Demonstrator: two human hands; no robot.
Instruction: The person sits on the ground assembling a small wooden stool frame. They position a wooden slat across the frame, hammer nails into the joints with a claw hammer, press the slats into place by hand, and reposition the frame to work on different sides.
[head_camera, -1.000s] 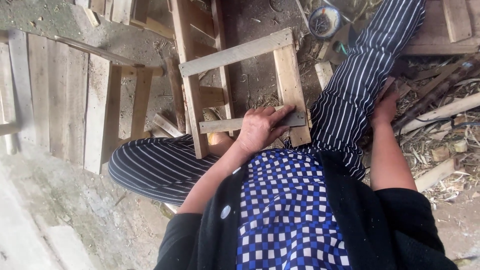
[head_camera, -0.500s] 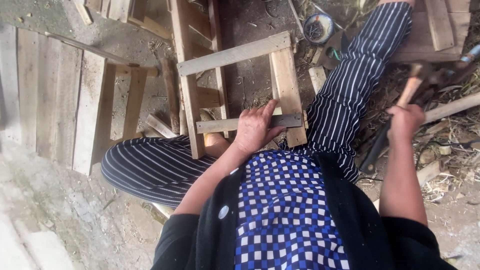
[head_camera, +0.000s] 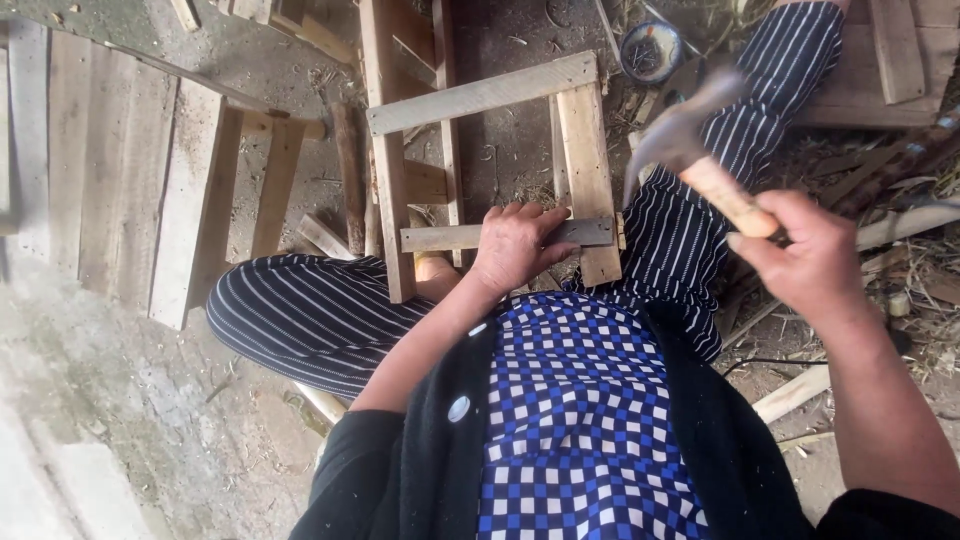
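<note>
Nearest the striped knees, the left hand (head_camera: 515, 245) presses flat on a short grey wooden slat (head_camera: 505, 236) laid across a pale plank frame (head_camera: 480, 92). Right hand (head_camera: 812, 262) is clenched round a wooden-handled hammer (head_camera: 700, 165), raised beside the frame. Farther off lie a round dark tin (head_camera: 650, 50) and scattered scrap boards (head_camera: 120, 180).

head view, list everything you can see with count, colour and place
wooden frame: one, pale wood, on the ground between the legs
short slat: one, pale wood, lying across the frame's lower end under the left hand
hammer: one, wooden handle with grey head, raised at right
round tin: one, dark, on the ground at top
plank panel: one, pale grey wood, lying at left
scrap sticks: several, brown, at right edge
left hand: pressing on the slat
right hand: grip closed on the hammer handle
</note>
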